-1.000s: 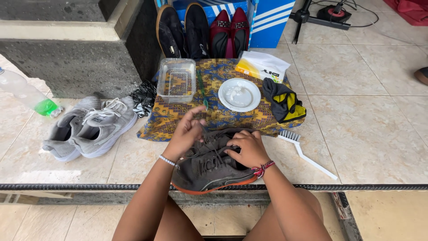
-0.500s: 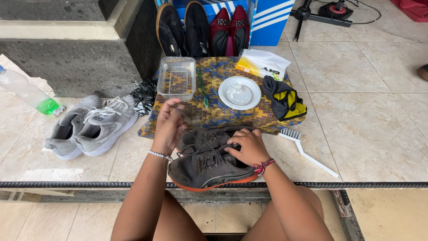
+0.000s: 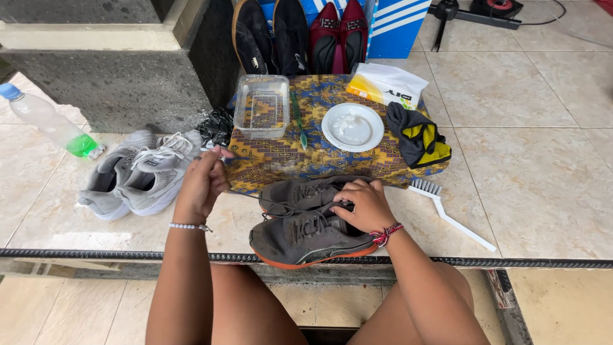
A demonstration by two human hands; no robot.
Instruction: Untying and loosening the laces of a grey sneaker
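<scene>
Far to the left a clear plastic bottle (image 3: 48,124) with a blue cap lies on its side on the tiled floor (image 3: 523,166), well away from the work. Next to it sits a pair of grey sneakers (image 3: 137,172), side by side, near the left hand.

The left hand (image 3: 201,185) is lifted up and closed into a loose fist. It pinches a thin dark shoelace (image 3: 246,193) that runs down to the shoe, so the lace is pulled tight and away from the shoe. The hand is up high because the lace is long.

In the middle, close to the person's knees, is a dark grey shoe with an orange sole (image 3: 306,236). Its twin (image 3: 303,193) lies just behind it, touching it. The right hand (image 3: 364,207) rests on top of the near shoe with bent fingers and presses down, so the shoe does not slide while the lace is tugged. I cannot tell if it grips anything under the fingers.

Behind the shoes a patterned cloth (image 3: 306,156) is spread out, maybe to keep the tools off the floor. On it stand a clear tub of water (image 3: 260,105), a green toothbrush (image 3: 299,121), a white plate (image 3: 352,126) and a black and yellow rag (image 3: 418,137), all within easy reach.

To the right a white scrub brush (image 3: 447,211) lies on the floor just beside the cloth.
</scene>
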